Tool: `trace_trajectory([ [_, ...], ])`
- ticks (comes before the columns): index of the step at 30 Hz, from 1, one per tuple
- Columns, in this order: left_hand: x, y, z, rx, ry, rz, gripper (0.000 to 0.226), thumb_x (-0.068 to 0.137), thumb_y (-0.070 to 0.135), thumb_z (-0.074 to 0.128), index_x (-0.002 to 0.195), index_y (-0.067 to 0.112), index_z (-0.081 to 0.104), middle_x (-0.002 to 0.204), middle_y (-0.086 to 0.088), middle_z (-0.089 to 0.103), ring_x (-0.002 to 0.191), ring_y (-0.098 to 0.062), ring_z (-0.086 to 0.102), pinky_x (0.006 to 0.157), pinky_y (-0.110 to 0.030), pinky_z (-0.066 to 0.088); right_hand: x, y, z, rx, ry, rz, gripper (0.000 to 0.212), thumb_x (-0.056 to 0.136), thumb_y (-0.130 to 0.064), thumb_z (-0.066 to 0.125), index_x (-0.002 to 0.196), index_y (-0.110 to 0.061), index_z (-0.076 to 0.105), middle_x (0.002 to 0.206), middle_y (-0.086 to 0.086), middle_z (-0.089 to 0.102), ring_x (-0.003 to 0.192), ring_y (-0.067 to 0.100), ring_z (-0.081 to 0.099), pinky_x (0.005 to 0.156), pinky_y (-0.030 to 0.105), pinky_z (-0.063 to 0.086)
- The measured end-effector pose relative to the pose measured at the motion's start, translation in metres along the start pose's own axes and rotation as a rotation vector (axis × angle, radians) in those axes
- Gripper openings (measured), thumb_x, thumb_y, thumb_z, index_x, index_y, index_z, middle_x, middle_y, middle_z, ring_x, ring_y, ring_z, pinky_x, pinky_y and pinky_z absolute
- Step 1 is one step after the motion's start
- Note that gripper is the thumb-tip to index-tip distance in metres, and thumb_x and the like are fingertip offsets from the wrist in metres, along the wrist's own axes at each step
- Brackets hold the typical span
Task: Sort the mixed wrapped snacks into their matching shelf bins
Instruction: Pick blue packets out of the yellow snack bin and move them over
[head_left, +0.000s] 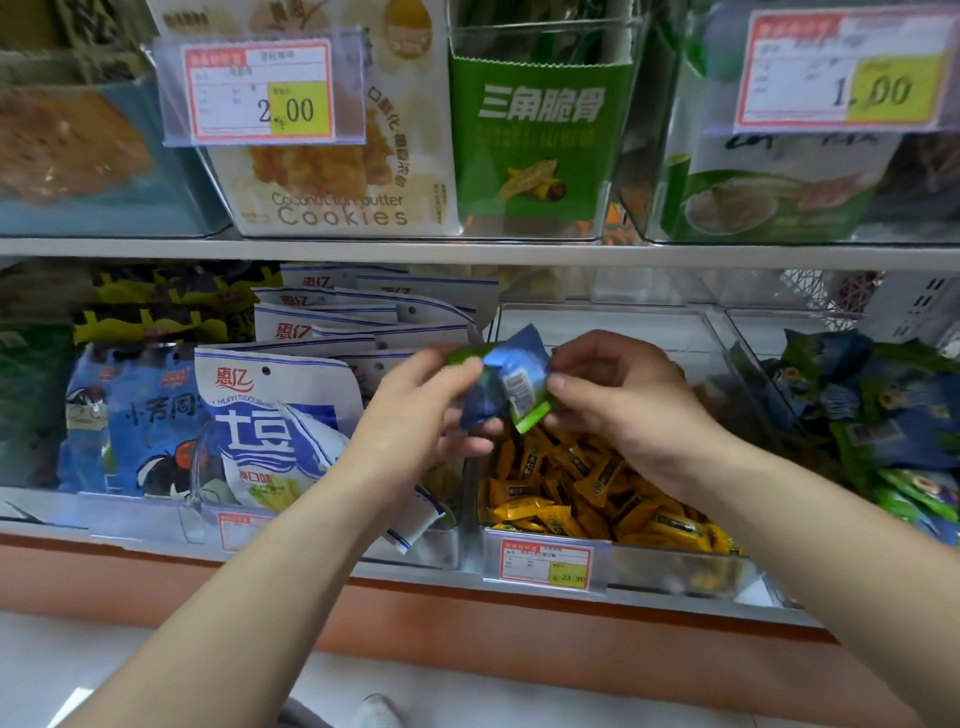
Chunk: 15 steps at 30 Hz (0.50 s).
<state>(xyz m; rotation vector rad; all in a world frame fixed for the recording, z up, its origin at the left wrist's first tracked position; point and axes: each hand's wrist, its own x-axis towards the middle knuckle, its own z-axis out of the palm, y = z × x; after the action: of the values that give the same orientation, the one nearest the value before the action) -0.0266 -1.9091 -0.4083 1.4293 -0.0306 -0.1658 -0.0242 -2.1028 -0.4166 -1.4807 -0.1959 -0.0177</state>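
Observation:
Both of my hands hold small wrapped snacks above the clear bin (675, 564) of yellow wrapped candies (587, 493). My left hand (426, 410) grips a blue packet (493, 395) from the left. My right hand (618, 395) pinches the right edge of a green-edged packet (530, 410) that lies against the blue one. The two packets overlap, and I cannot tell how many are in the bunch. A bin at the right holds a pile of the same blue and green packets (883, 415).
White and blue chip bags (291, 426) fill the bin to the left. The upper shelf carries a cookie box (337, 182) and a green box (540, 140). Price tags (545, 566) hang on the bin fronts. The shelf edge (467, 249) runs above my hands.

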Motion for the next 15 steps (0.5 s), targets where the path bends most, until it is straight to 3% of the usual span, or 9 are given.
trace_trajectory([
  [3,0.000,-0.002,0.001,0.060,-0.031,0.068,0.042,0.078,0.046,0.076,0.111,0.023,0.063,0.102,-0.002,0.075,0.088,-0.019,0.074,0.061,-0.028,0.058,0.006,0.001,0.012,0.017,-0.009,-0.004,0.010,0.087,0.001,0.067,0.086,-0.008,0.066,0.080,0.007,0.073,0.077,0.020,0.071,0.068,0.030,0.060],
  [5,-0.001,-0.004,-0.004,0.267,0.041,0.186,0.043,0.076,0.043,0.081,0.111,0.028,0.062,0.101,0.004,0.074,0.089,-0.014,0.073,0.065,-0.028,0.058,0.014,0.003,0.015,-0.074,-0.050,-0.023,0.013,0.087,-0.005,0.071,0.083,-0.018,0.072,0.082,0.003,0.074,0.077,0.017,0.070,0.068,0.030,0.059],
  [8,0.003,-0.005,-0.019,0.692,0.165,0.316,0.033,0.081,0.038,0.076,0.108,0.037,0.057,0.100,0.015,0.068,0.085,-0.009,0.067,0.069,-0.030,0.057,0.043,0.015,0.004,-0.349,0.030,-0.109,0.016,0.091,-0.016,0.067,0.083,-0.028,0.074,0.085,-0.008,0.074,0.082,0.005,0.068,0.071,0.023,0.054],
  [10,0.004,-0.004,-0.026,0.801,0.136,0.294,0.033,0.080,0.040,0.076,0.107,0.036,0.057,0.097,0.017,0.066,0.083,-0.003,0.065,0.069,-0.023,0.054,0.069,0.026,-0.007,-0.661,0.078,-0.178,0.015,0.093,-0.022,0.063,0.088,-0.034,0.071,0.096,-0.015,0.071,0.093,0.005,0.065,0.079,0.024,0.049],
  [12,0.005,-0.006,-0.029,0.882,0.085,0.277,0.032,0.077,0.041,0.077,0.104,0.035,0.060,0.090,0.016,0.069,0.078,0.006,0.063,0.062,-0.008,0.046,0.095,0.043,-0.013,-0.982,-0.020,-0.192,0.011,0.090,-0.029,0.064,0.097,-0.036,0.068,0.112,-0.011,0.066,0.105,0.010,0.061,0.086,0.027,0.046],
  [15,0.005,-0.009,-0.030,0.896,0.065,0.282,0.032,0.076,0.041,0.076,0.104,0.035,0.062,0.085,0.019,0.069,0.078,0.013,0.061,0.061,-0.004,0.044,0.120,0.065,-0.012,-1.273,-0.280,-0.012,0.045,0.081,-0.053,0.066,0.119,-0.030,0.063,0.124,-0.003,0.061,0.113,0.020,0.057,0.091,0.038,0.048],
])
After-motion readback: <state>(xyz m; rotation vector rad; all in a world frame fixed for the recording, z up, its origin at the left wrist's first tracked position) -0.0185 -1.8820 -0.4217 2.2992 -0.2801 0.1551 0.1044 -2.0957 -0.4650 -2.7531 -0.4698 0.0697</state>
